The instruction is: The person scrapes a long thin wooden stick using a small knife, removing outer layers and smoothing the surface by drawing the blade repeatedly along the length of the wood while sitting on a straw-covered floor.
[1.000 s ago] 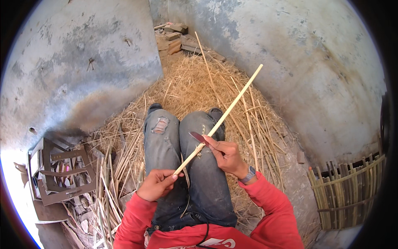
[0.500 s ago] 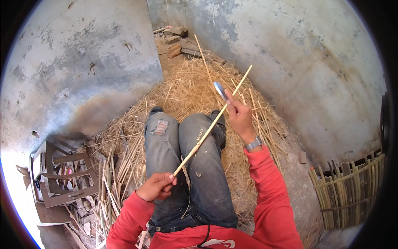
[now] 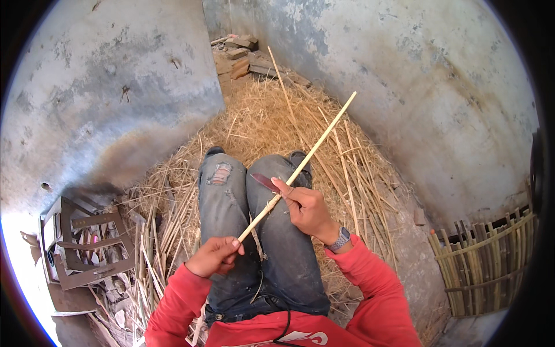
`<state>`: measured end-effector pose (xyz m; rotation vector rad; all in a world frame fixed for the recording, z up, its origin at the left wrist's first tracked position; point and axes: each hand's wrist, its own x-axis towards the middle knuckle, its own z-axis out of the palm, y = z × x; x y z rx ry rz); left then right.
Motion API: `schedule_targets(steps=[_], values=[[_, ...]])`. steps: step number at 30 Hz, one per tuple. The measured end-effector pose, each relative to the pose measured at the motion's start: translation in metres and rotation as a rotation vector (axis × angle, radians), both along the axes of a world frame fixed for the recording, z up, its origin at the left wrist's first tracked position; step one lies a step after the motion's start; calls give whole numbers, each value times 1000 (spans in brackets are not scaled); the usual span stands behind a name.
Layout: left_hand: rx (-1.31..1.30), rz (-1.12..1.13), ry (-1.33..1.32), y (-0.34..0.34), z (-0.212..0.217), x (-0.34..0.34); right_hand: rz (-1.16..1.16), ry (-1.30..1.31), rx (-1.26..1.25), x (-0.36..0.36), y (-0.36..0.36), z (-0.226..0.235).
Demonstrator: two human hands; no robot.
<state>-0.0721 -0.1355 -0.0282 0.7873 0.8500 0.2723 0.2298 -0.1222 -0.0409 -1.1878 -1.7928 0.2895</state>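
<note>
A long pale peeled stick (image 3: 325,134) slants over my thighs, its lower end near my lap and its tip pointing up and right. My left hand (image 3: 215,256) is closed round the lower end. In my right hand (image 3: 309,209) I hold a knife, its short blade (image 3: 265,183) lying across the stick near mid-length, above my right knee. The knife's handle is hidden in my fingers. Just below the blade, a rough patch with small raised fibres (image 3: 270,204) shows on the stick. A thin loose strip (image 3: 258,283) hangs over my jeans.
Straw and shavings (image 3: 254,115) cover the floor ahead. Long split strips (image 3: 358,185) lie to the right, more (image 3: 155,260) to the left. A slatted basket (image 3: 485,263) stands at right, a broken brown frame (image 3: 95,246) at left. Bricks (image 3: 240,55) lie in the far corner between walls.
My right hand has come down and left along the stick, bringing the knife blade from the upper part to mid-length. The curled shavings above my knee no longer show. My left hand keeps its place.
</note>
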Motion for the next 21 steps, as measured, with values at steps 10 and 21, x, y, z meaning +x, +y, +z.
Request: schedule_targets(steps=[10,21], values=[[1095,-3,658,-56,40,-44,-367,158,202,43,38,-12],[1321,190,655,-53,3,-12,-163,141,37,19,17,-21]])
